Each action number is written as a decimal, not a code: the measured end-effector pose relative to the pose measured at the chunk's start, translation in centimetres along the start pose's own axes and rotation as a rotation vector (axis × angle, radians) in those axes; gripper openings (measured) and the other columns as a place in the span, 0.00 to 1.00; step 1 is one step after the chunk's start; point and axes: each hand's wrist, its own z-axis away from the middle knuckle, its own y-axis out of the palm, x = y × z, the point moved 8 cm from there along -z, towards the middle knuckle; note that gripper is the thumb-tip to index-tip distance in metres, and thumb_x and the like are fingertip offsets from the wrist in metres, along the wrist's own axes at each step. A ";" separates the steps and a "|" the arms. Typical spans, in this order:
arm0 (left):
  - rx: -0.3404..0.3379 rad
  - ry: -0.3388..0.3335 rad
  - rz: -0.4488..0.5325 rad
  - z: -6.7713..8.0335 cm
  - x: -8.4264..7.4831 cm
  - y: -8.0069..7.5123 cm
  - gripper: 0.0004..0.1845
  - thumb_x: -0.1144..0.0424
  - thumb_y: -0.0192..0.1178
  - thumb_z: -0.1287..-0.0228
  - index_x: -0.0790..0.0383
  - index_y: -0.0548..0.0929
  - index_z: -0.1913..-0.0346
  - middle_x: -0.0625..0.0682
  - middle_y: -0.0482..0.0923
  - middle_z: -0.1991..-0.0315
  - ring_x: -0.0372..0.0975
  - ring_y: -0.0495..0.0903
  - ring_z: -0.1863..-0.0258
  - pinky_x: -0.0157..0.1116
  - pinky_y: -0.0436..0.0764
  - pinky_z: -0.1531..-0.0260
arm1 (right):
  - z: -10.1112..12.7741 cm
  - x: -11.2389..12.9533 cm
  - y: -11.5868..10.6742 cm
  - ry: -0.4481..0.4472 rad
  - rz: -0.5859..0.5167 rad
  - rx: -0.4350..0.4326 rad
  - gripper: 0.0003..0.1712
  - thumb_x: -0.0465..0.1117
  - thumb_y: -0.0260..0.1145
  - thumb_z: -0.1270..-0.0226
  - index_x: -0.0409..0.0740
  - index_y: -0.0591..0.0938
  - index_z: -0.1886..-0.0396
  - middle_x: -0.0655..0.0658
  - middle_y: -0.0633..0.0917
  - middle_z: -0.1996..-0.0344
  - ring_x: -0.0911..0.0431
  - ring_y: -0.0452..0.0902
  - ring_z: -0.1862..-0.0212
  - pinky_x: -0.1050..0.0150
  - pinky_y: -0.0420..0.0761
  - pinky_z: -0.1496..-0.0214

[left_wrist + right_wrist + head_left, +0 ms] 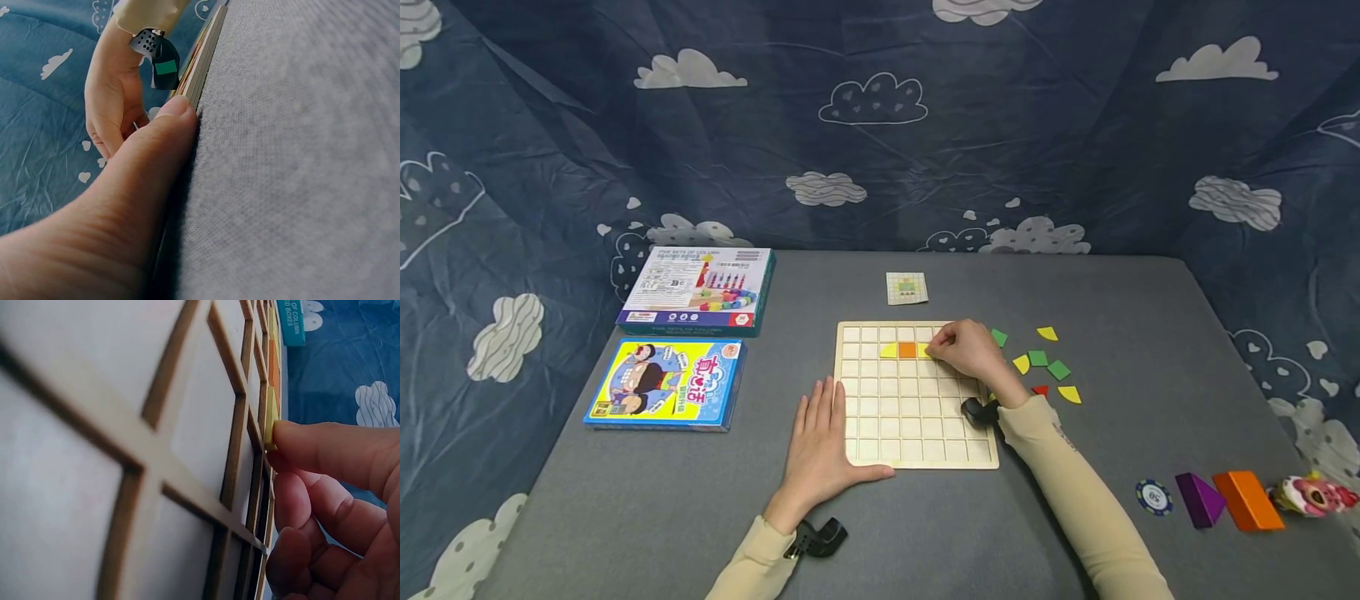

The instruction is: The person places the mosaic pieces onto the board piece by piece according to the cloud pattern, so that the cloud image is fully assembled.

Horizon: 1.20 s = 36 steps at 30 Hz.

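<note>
A wooden grid board (pixel 917 425) lies on the table. My left hand (pixel 820 450) rests along its left side with fingers straight, and its thumb (pixel 169 134) touches the near edge. Over the upper part of the board, my right hand (pixel 973 354) pinches a yellow quarter-round tile (pixel 270 415) by its end, at a cell in the second row. Left of it in that row sit an orange square tile (pixel 907 350) and another yellow tile (pixel 889 351). The right fingers partly cover the pinched tile in the head view.
Loose green tiles (pixel 1058 370), yellow tiles (pixel 1070 394) and a red tile (pixel 1040 390) lie right of the board. A pattern card (pixel 907 288) lies beyond it. Two boxes (pixel 662 383) are at left; a poker chip (pixel 1153 497), purple block (pixel 1199 500), orange block (pixel 1249 501) and figurine (pixel 1311 496) at right.
</note>
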 end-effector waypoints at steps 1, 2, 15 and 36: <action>0.000 0.000 -0.001 0.0 0.0 0.0 0.74 0.19 0.59 0.68 0.72 0.47 0.27 0.64 0.42 0.27 0.52 0.38 0.27 0.50 0.40 0.32 | 0.0 0.0 0.0 0.001 -0.002 0.003 0.05 0.41 0.70 0.42 0.44 0.87 0.72 0.51 0.83 0.78 0.55 0.74 0.75 0.61 0.71 0.71; 0.000 0.000 -0.002 0.0 0.0 0.0 0.74 0.19 0.59 0.68 0.72 0.47 0.27 0.64 0.43 0.27 0.52 0.39 0.27 0.50 0.40 0.32 | 0.1 0.1 -0.1 0.000 -0.004 0.007 0.05 0.41 0.70 0.43 0.44 0.87 0.72 0.51 0.83 0.78 0.55 0.74 0.75 0.61 0.71 0.71; -0.009 0.009 -0.003 0.1 -0.1 -0.1 0.73 0.20 0.60 0.67 0.73 0.48 0.28 0.65 0.43 0.27 0.53 0.40 0.28 0.51 0.40 0.33 | 1.2 0.4 -0.1 -0.043 -0.031 0.119 0.11 0.42 0.68 0.39 0.42 0.87 0.60 0.50 0.81 0.74 0.56 0.72 0.73 0.62 0.69 0.69; -0.018 0.018 -0.005 0.1 -0.1 0.0 0.73 0.20 0.59 0.67 0.72 0.47 0.27 0.65 0.43 0.27 0.53 0.39 0.28 0.51 0.40 0.33 | 5.7 -2.7 -4.8 -0.084 -0.054 -0.011 0.10 0.41 0.67 0.37 0.40 0.86 0.60 0.48 0.78 0.74 0.52 0.65 0.78 0.61 0.64 0.78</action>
